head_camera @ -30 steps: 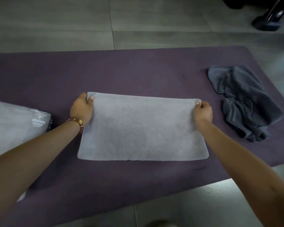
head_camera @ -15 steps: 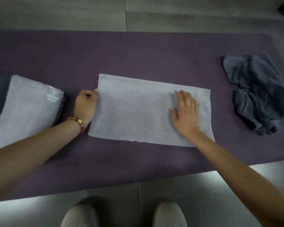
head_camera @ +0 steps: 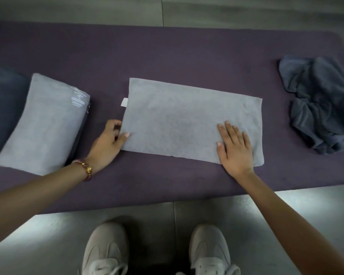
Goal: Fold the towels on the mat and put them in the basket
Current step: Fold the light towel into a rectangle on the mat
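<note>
towel (head_camera: 187,120) lies flat; left hand (head_camera: 107,143) pinches its left edge, right hand (head_camera: 234,149) presses flat-fingered near the right; best fold left edge squarely onto right.

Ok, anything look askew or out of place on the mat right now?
The dark towel lies crumpled at the right end of the mat, not yet folded. The light towel sits skewed to the mat edge, its white tag poking out left.

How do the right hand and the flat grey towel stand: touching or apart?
Touching. The head view shows the right hand lying flat on the right part of the grey towel, fingers straight, with no gap visible under the palm.
</note>
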A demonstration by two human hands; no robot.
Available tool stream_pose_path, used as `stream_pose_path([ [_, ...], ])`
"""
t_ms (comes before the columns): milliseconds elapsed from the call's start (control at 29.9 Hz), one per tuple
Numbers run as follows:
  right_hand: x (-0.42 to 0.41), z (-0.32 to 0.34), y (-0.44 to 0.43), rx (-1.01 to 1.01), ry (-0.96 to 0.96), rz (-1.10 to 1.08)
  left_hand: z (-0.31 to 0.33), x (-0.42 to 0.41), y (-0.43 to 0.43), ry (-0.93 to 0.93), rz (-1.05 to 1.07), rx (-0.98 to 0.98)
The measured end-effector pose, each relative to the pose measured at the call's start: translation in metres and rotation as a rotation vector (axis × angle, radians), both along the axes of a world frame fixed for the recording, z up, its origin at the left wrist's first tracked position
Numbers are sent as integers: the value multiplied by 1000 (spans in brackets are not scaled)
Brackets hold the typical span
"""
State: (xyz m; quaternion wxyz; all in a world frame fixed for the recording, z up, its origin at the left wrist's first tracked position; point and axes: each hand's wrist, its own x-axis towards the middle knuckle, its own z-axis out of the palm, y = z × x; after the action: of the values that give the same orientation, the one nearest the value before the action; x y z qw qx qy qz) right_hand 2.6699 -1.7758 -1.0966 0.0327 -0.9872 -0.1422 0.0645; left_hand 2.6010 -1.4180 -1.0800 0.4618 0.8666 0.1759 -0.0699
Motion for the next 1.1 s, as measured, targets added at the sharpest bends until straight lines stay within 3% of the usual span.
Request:
stream_pose_path([
  [268,-1,3,-28,-28,19,-65,-3,-3,-6,-168,-122,419],
  [468,-6,6,-50,44,20,-399,0,5,-5,-118,47,375],
  [502,-4,8,-43,40,-13,-434,3,11,-6,-154,51,439],
  [636,12,21,21,70,-76,-178,9,43,-22,-338,-310,751],
  [736,37,21,81,100,2,130,-2,70,-38,-278,-586,827],
  [837,69,12,82,-3,40,288,-18,78,-32,-180,-624,872],
  [970,102,0,5,10,-33,-149,-28,76,-23,-143,-540,856],
  [1104,113,6,-29,69,32,-546,-26,82,-22,-127,-535,849],
])
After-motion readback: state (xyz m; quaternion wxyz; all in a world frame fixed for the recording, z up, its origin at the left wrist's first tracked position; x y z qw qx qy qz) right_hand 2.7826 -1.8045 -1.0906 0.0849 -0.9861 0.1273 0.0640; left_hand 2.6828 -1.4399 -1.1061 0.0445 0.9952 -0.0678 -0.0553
